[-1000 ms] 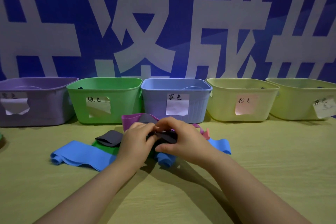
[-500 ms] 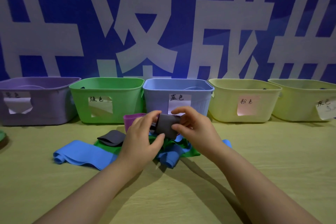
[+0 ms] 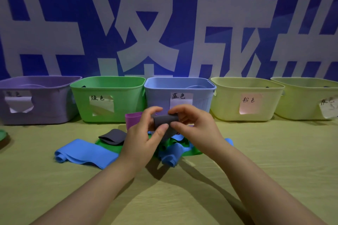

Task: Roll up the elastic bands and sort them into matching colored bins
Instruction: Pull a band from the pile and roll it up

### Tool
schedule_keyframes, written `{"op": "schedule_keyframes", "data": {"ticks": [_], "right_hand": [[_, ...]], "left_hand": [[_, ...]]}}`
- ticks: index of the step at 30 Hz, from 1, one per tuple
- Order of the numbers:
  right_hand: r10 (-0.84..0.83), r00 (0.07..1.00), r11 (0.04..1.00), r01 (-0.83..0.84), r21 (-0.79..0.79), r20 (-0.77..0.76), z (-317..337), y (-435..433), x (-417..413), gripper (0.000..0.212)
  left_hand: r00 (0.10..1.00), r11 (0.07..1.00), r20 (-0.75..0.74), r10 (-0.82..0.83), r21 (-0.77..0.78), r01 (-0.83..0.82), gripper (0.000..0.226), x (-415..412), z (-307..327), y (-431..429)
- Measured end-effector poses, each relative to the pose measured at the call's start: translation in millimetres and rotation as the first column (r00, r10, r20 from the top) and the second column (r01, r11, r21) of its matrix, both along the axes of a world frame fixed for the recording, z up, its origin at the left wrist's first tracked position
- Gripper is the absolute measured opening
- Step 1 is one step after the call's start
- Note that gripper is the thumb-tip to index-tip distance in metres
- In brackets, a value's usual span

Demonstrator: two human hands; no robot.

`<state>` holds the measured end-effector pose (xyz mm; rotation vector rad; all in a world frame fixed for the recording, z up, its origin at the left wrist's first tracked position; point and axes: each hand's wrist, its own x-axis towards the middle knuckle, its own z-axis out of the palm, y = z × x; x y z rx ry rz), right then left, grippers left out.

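Observation:
A grey elastic band [image 3: 165, 120], partly rolled, is held above the table between both hands. My left hand [image 3: 144, 139] pinches its left end with thumb and fingers; my right hand [image 3: 195, 129] pinches its right end. The band's loose tail hangs down between the hands. Under them lies a pile of bands: a long blue band [image 3: 86, 153], a green band [image 3: 190, 151], a purple band [image 3: 132, 118] and a second grey band [image 3: 113, 136]. Five bins stand in a row behind: purple [image 3: 40, 113], green [image 3: 108, 82], blue [image 3: 164, 97], yellow-green labelled pink [image 3: 228, 100], yellow-green labelled grey [image 3: 301, 100].
The bins stand against a blue wall banner with large white characters. A green object [image 3: 2, 134] shows at the table's left edge. The wooden table [image 3: 274, 160] stretches bare in front of and to the right of the pile.
Both hands lifted the grey band off the pile and raised it in front of the blue bin. The band looks more tightly rolled than before.

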<state>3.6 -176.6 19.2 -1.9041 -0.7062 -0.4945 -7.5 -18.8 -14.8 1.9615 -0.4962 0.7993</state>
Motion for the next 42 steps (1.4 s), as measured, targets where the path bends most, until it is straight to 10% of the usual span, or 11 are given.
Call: {"op": "schedule_keyframes", "data": {"ticks": [21, 25, 34, 42], "right_hand": [[-0.08, 0.988, 0.995, 0.071, -0.077, -0.131, 1.6, 2.3, 0.4, 0.018], [-0.12, 0.988, 0.963, 0.094, -0.253, -0.093, 3.2, 1.2, 1.0, 0.007], [-0.179, 0.984, 0.874, 0.169, -0.456, 0.021, 7.7, 0.9, -3.6, 0.019], [-0.176, 0.984, 0.864, 0.158, -0.479, 0.008, 9.0, 1.0, -4.7, 0.017]], "left_hand": [[0.992, 0.993, 0.049, 0.118, -0.02, -0.117, 0.032, 2.0, 2.9, -0.8], [0.983, 0.981, 0.116, 0.14, 0.119, -0.153, 0.005, 4.8, 2.8, -0.4], [0.99, 0.962, 0.104, 0.09, 0.249, -0.114, 0.039, 9.9, 0.8, 0.7], [0.999, 0.972, -0.009, 0.04, 0.233, -0.037, 0.011, 9.6, 0.4, -0.1]]}}
